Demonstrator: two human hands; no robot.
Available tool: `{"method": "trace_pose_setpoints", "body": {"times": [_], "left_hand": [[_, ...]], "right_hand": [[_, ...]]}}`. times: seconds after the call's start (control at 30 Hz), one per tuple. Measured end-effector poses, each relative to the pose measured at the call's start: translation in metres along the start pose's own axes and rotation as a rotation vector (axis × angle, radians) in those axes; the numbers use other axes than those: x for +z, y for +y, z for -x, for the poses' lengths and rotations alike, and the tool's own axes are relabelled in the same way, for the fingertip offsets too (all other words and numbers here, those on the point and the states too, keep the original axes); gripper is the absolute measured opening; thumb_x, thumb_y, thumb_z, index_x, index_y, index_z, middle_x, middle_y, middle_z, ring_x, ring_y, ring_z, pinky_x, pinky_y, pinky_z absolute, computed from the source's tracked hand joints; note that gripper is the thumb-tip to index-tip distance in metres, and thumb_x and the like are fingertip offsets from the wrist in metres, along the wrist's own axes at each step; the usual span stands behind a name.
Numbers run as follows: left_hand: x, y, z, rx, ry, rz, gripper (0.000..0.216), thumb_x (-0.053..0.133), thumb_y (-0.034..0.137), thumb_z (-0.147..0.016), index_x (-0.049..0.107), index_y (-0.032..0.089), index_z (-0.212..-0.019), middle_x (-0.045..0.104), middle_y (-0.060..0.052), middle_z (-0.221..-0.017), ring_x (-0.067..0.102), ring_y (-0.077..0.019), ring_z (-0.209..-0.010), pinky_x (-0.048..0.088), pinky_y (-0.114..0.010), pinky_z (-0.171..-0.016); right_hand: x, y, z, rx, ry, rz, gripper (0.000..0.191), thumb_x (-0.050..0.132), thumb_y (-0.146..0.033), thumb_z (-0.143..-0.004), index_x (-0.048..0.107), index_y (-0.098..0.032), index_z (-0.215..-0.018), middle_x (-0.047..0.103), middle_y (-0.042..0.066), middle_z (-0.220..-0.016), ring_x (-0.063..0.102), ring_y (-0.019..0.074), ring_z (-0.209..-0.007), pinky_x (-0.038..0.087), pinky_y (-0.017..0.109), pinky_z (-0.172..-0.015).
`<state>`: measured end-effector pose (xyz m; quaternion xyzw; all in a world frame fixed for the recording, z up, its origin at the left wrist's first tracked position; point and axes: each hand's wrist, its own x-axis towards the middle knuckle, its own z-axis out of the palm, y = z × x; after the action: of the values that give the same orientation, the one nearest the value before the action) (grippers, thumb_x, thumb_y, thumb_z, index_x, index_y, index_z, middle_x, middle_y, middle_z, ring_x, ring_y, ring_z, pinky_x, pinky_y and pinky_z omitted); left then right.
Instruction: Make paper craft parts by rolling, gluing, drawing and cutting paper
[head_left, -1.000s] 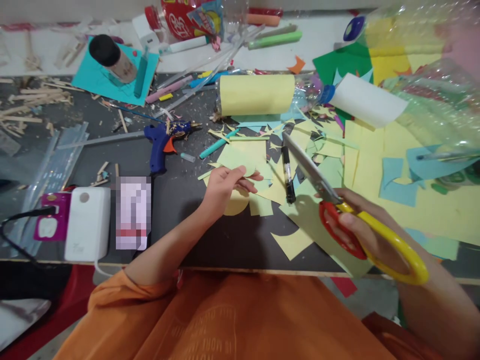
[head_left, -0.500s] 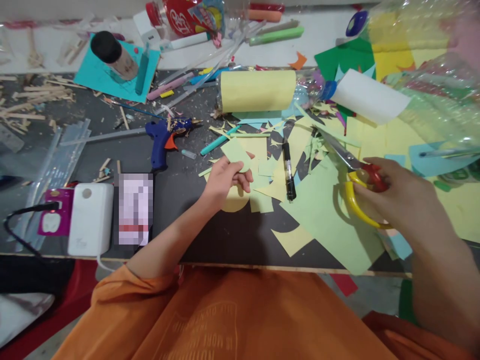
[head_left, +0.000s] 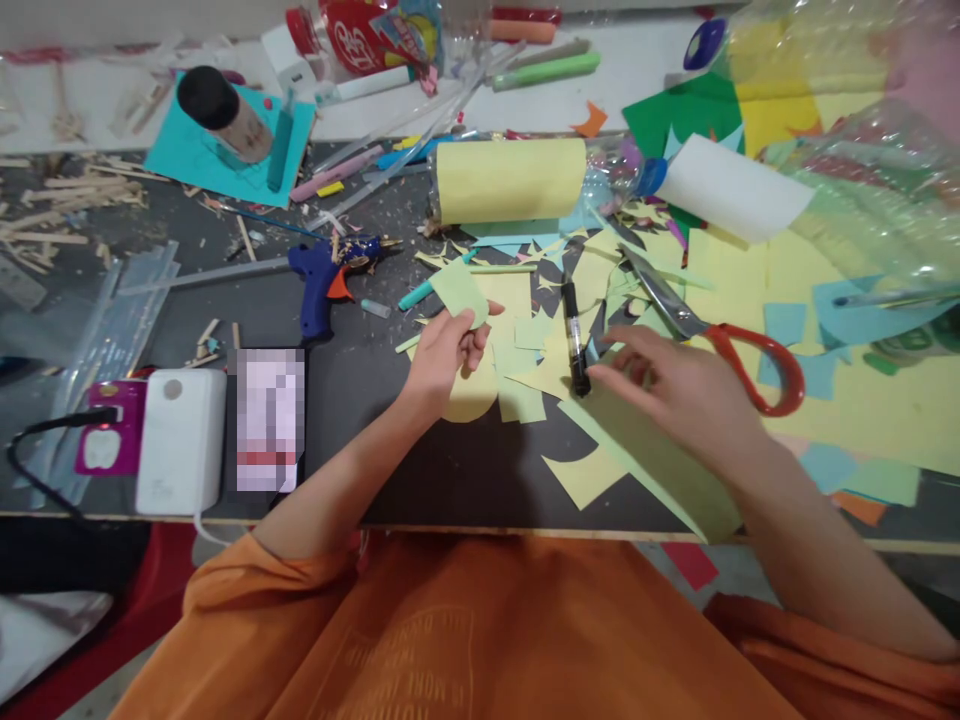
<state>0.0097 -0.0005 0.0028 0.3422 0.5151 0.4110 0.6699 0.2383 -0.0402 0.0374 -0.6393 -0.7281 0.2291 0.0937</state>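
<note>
We see the left hand at the centre of the frame pinching a small green paper piece between thumb and fingers, lifted above the dark table. The right hand, right of centre, is released and spread, grasping nothing; its fingertips lie just beside the lower end of a black pen, and we cannot tell if they touch. The scissors lie on yellow sheets behind that hand. At upper centre a clear bottle lies on its side with yellow paper rolled in or around it; we cannot tell which. A blue glue gun lies left of centre
</note>
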Motion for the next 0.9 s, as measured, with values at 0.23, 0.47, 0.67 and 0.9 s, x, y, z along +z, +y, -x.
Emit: {"method": "trace_pose_setpoints", "body": {"times": [0.23,0.47,0.67,0.9], "left_hand": [[0.001,0.002,0.003,-0.045,-0.097,-0.048,0.028,0.049,0.031,-0.090,0.064,0.012,-0.102,0.062,0.001,-0.064,0.052,-0.0067,-0.044,0.043,-0.021,-0.048],[0.001,0.002,0.004,-0.130,-0.207,-0.079,0.029,0.058,0.036,-0.084,0.066,0.010,-0.096,0.073,-0.006,-0.071,0.064,-0.0118,-0.053,0.050,-0.024,-0.056],[0.001,0.006,0.009,-0.295,-0.447,-0.053,0.031,0.076,0.040,-0.067,0.067,0.011,-0.071,0.071,-0.007,-0.061,0.066,-0.0144,-0.050,0.050,-0.023,-0.052],[-0.003,0.009,0.009,-0.392,-0.589,-0.060,0.028,0.075,0.039,-0.069,0.068,0.011,-0.068,0.071,-0.008,-0.061,0.068,-0.0165,-0.050,0.052,-0.025,-0.051]], "right_hand": [[0.026,0.003,-0.018,-0.030,0.099,0.100,0.037,0.052,-0.029,-0.080,0.065,-0.023,-0.114,0.066,0.005,-0.072,0.051,0.0192,-0.055,0.024,0.028,-0.047],[0.020,-0.010,-0.028,-0.199,0.301,-0.204,0.022,0.050,-0.034,-0.090,0.066,-0.022,-0.098,0.060,0.003,-0.072,0.056,0.0182,-0.066,0.043,0.031,-0.060],[0.053,-0.030,-0.037,-0.375,0.281,-0.526,0.040,0.049,-0.025,-0.091,0.053,-0.030,-0.130,0.065,0.003,-0.098,0.059,0.0159,-0.072,0.051,0.031,-0.066],[0.059,-0.020,-0.032,-0.508,0.308,-0.622,0.028,0.045,-0.034,-0.095,0.064,-0.030,-0.115,0.070,0.006,-0.100,0.064,0.0198,-0.081,0.054,0.037,-0.073]]}}
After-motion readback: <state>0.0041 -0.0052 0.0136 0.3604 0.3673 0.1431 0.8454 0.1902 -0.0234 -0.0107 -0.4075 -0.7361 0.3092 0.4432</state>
